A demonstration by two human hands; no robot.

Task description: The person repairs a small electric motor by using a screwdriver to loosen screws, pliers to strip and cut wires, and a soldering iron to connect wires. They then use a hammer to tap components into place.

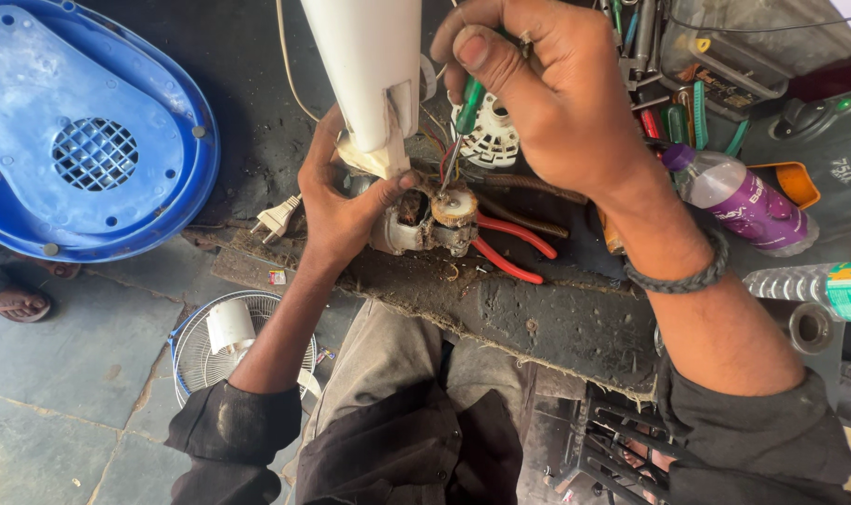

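Observation:
My left hand (341, 201) grips a small dirty fan motor (425, 220) at the base of a white plastic fan neck (369, 75), thumb pressed on top. My right hand (547, 93) holds a green-handled screwdriver (467, 103) upright, its tip down on the round top of the motor. Red and other thin wires run out of the motor. The motor rests on a worn dark wooden board (538, 318) in front of my knees.
Red-handled pliers (509, 252) lie behind the motor. A white plug (276, 220) lies left. A blue fan housing (88, 140) is far left, a white wire fan guard (229, 346) on the floor. Bottles (743, 201), a tool box (725, 56) and a white plastic wheel (491, 136) crowd the right.

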